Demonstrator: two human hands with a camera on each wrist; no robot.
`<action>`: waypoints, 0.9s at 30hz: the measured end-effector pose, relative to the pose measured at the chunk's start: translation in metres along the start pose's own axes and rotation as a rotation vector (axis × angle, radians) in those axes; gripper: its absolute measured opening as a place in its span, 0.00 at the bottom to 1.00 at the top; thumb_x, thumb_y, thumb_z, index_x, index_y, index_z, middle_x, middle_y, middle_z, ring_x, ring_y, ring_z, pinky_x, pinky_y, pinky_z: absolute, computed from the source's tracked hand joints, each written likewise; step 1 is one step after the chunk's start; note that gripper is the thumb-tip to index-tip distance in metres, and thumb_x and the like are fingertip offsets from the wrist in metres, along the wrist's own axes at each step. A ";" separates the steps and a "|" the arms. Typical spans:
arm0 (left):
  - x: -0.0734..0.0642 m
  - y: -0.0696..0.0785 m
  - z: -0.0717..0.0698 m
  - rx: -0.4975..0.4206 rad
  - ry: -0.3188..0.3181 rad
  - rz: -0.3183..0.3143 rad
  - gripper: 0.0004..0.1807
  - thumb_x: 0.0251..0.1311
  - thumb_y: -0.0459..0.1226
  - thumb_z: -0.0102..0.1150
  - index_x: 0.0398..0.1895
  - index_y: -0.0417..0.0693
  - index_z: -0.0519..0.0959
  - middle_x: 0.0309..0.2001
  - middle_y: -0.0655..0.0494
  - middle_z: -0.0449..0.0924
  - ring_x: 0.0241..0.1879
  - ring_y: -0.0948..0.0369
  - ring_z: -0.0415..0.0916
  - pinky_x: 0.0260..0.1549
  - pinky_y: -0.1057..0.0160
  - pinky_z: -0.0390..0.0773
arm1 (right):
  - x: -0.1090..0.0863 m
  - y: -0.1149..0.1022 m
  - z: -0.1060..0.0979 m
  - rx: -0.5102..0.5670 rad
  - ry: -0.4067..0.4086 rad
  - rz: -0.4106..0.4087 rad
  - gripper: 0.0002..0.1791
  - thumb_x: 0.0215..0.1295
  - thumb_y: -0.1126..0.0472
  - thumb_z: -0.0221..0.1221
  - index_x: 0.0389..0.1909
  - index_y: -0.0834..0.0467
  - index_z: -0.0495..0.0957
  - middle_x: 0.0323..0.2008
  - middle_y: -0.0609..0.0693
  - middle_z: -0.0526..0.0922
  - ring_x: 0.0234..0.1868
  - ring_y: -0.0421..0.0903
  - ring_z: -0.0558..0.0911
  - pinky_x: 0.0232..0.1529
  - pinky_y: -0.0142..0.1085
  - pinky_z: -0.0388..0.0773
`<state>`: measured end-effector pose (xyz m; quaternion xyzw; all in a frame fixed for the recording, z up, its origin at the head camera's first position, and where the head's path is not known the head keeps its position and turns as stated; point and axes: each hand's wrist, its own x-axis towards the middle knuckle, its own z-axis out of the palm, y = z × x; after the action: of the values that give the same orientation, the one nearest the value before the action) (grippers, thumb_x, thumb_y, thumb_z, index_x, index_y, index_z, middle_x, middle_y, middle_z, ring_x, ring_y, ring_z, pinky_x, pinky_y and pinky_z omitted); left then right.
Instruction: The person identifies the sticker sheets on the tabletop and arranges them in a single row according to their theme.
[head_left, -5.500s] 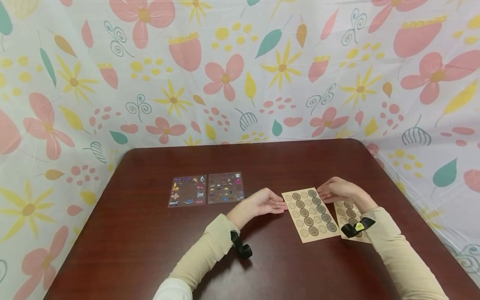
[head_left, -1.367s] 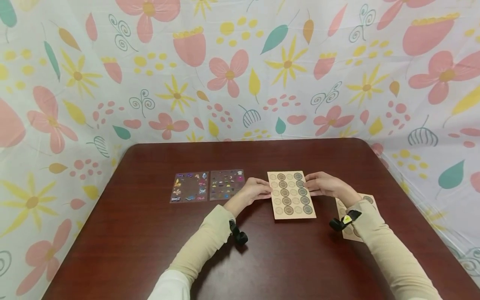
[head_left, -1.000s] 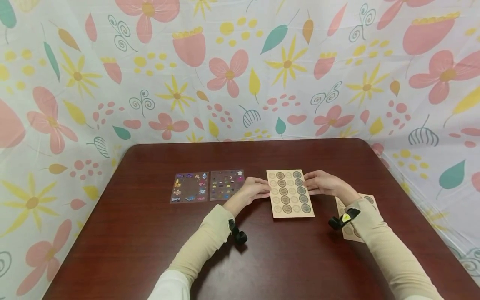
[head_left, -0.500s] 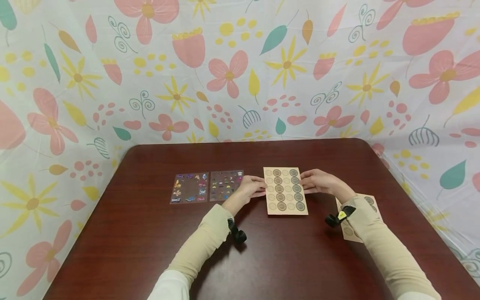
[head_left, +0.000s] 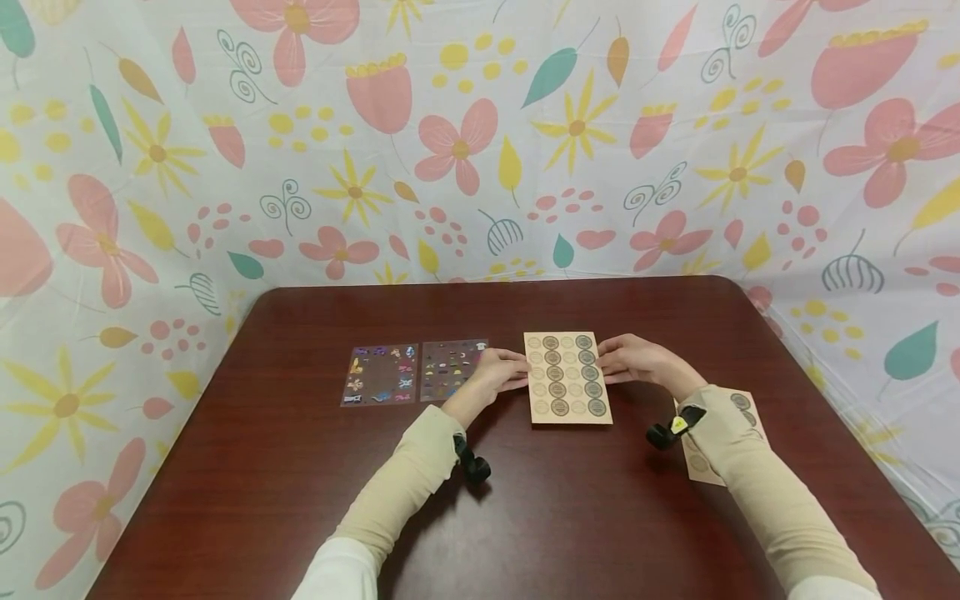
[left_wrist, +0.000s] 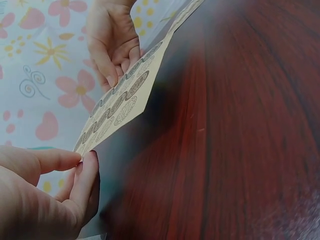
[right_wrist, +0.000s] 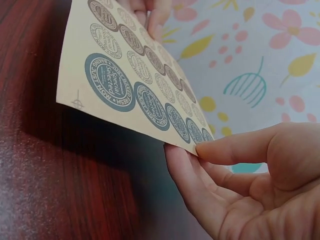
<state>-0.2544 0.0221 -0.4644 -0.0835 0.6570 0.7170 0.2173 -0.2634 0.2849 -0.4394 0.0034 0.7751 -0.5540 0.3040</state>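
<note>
A tan sticker sheet (head_left: 567,379) with rows of round printed seals is held level just over the table, right of centre. My left hand (head_left: 495,373) pinches its left edge between thumb and fingers. On the opposite edge my right hand (head_left: 637,362) grips it the same way. In the left wrist view the sheet (left_wrist: 117,102) slants away from the left fingertips, the other hand at its far side. The right wrist view shows dark blue and brown seals on the sheet (right_wrist: 75,65), its near corner hanging above the wood.
Two clear sheets of small colourful stickers, one (head_left: 380,375) beside the other (head_left: 442,383), lie left of my left hand. A second tan sticker sheet (head_left: 701,467) lies partly under my right forearm. The dark red table (head_left: 300,500) meets a flowered cloth (head_left: 465,233) behind.
Both hands have carried the tan sheet left and away from me, off its place by the second tan sheet, and straightened it. In the last second it has drifted slightly further left.
</note>
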 end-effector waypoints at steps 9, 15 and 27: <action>0.000 0.002 -0.005 0.058 0.039 0.009 0.14 0.59 0.28 0.61 0.49 0.34 0.80 0.45 0.40 0.84 0.33 0.59 0.84 0.42 0.61 0.86 | 0.008 -0.004 0.001 -0.009 -0.010 -0.001 0.21 0.70 0.68 0.51 0.59 0.75 0.62 0.35 0.47 0.84 0.37 0.39 0.85 0.46 0.35 0.84; 0.003 0.003 -0.009 0.054 0.066 0.016 0.13 0.59 0.28 0.61 0.47 0.33 0.81 0.43 0.40 0.84 0.32 0.60 0.83 0.39 0.64 0.86 | 0.013 -0.006 0.005 0.002 -0.006 0.001 0.21 0.70 0.69 0.50 0.60 0.75 0.62 0.34 0.46 0.84 0.36 0.38 0.84 0.45 0.34 0.84; 0.006 0.008 -0.016 0.084 0.090 0.031 0.12 0.59 0.28 0.62 0.46 0.34 0.80 0.43 0.41 0.84 0.38 0.56 0.84 0.41 0.63 0.86 | 0.026 -0.012 0.010 -0.009 0.013 0.014 0.23 0.71 0.68 0.49 0.62 0.75 0.61 0.34 0.47 0.83 0.36 0.39 0.84 0.45 0.35 0.84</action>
<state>-0.2656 0.0071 -0.4611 -0.0961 0.6968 0.6877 0.1797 -0.2840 0.2631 -0.4436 0.0109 0.7796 -0.5482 0.3026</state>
